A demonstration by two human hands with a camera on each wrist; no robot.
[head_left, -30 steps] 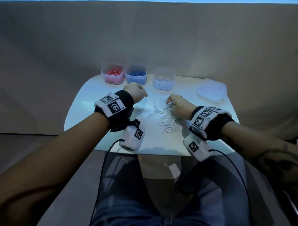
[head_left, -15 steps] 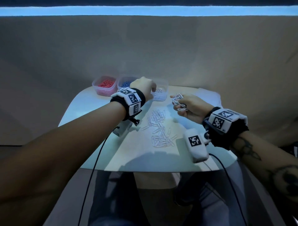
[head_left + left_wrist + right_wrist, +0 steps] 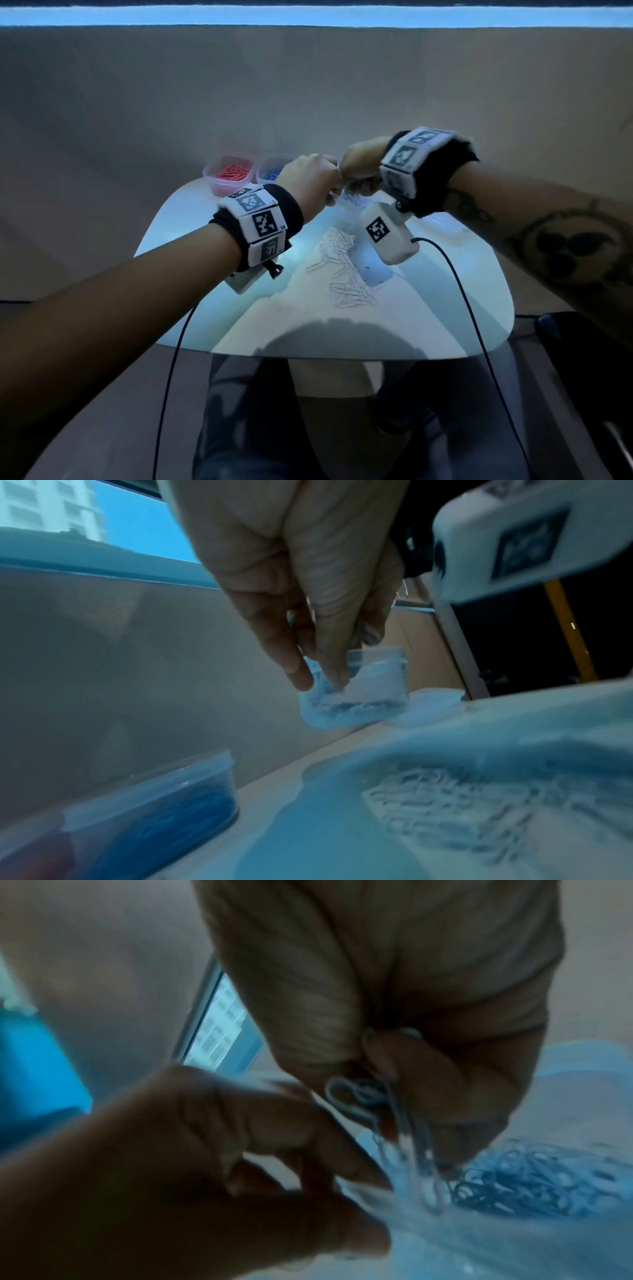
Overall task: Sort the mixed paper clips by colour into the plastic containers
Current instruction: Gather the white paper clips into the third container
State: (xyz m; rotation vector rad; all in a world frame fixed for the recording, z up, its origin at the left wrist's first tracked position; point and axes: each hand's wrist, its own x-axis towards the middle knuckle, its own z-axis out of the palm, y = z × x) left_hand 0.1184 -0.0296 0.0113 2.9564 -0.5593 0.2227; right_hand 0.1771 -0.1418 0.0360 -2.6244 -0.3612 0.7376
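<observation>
Pinching a small bunch of white clips [image 3: 394, 1118] between curled fingers and thumb, the right hand [image 3: 359, 161] hangs fingers-down over the clear tub [image 3: 356, 693], the lowest clips reaching into its mouth. Left hand [image 3: 308, 178]: curled fingers grip that tub by its near rim, knuckles touching or just beside the right hand; the head view cannot settle which. Clear tub: already holds a layer of white clips; whether it rests flat on the table [image 3: 462, 325] or is tipped cannot be told. Tubs, three: red-clip tub [image 3: 229, 174] at the far-left edge, blue-clip tub [image 3: 270, 173] touching it on the right, clear tub next along, mostly hidden behind the hands in the head view. Lid [image 3: 431, 707], one, pale, lying flat just beside the clear tub on its right. Loose pile [image 3: 342, 274], one, all white clips, too many and too tangled to count, spread at mid-table below the right wrist camera. Table: white, rounded corners; tubs stand close to the far edge. Open surface lies left of the pile, right of it and toward the near edge. Cables [image 3: 171, 359], two, trail from the wrist units over the near edge.
</observation>
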